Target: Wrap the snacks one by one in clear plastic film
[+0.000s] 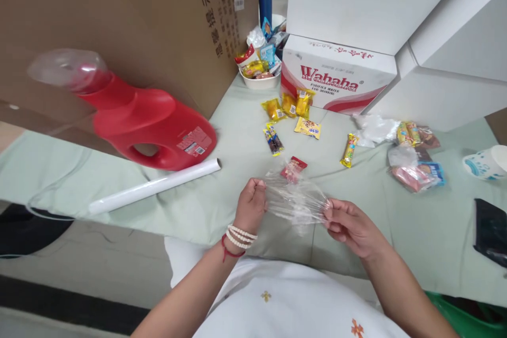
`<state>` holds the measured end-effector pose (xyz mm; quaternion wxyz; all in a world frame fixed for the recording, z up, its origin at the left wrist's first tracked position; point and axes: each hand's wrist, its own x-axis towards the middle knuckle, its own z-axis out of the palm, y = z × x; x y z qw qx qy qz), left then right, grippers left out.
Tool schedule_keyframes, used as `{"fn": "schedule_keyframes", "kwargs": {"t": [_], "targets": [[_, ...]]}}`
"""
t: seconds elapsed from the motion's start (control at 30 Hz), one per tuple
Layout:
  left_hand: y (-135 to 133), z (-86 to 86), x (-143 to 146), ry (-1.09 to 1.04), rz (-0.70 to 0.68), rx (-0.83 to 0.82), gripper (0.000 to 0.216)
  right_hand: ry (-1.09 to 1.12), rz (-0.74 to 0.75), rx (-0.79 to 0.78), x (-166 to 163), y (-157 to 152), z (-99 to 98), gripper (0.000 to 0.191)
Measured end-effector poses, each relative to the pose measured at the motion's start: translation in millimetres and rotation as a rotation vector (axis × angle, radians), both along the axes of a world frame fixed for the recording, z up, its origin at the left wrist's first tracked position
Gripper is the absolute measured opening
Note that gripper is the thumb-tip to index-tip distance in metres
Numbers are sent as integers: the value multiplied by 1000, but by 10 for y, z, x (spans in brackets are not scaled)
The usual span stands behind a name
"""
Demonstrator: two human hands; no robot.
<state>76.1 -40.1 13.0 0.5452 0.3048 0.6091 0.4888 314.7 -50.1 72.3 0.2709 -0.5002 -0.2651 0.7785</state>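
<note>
My left hand point(252, 205) and my right hand point(348, 224) both pinch a thin clear plastic bag point(295, 199), stretched between them just above the pale green tablecloth point(222, 206). My left wrist wears white bead bracelets and a red string. A small red snack packet point(293, 167) lies on the cloth just beyond the bag. Further back lie several yellow and dark snack packets point(291, 113), and one yellow bar point(349, 150) sits to the right.
A red detergent jug point(150, 127) lies on its side at left, a white paper roll point(154, 186) in front of it. Behind stand a large cardboard box point(130, 21), a Wahaha carton point(336, 76), a white snack bowl point(259, 71). Bagged snacks point(415, 161), a paper cup point(487, 162), a black object point(490, 229) lie right.
</note>
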Motion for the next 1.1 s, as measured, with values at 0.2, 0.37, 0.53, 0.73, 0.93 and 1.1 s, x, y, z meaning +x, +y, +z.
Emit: {"fn": "schedule_keyframes", "kwargs": {"t": [0.2,0.37,0.53,0.73,0.93,1.1], "targets": [[-166,13,-5,86,-53,24,41,-203,270,280,381,-123,-105,32],[-265,-17,127,194,-147,56,37,-595,151,653,224,-46,-251,51],[-316,-10,146,234,-157,67,38,-713,45,837,-239,96,-464,21],[-363,-37,99,170,-73,17,41,-686,-71,856,-185,30,-502,30],[-411,-17,221,125,-161,39,41,-727,47,1102,-197,-168,-417,24],[-462,26,177,97,-213,25,42,-627,-223,788,-137,-67,-420,35]]}}
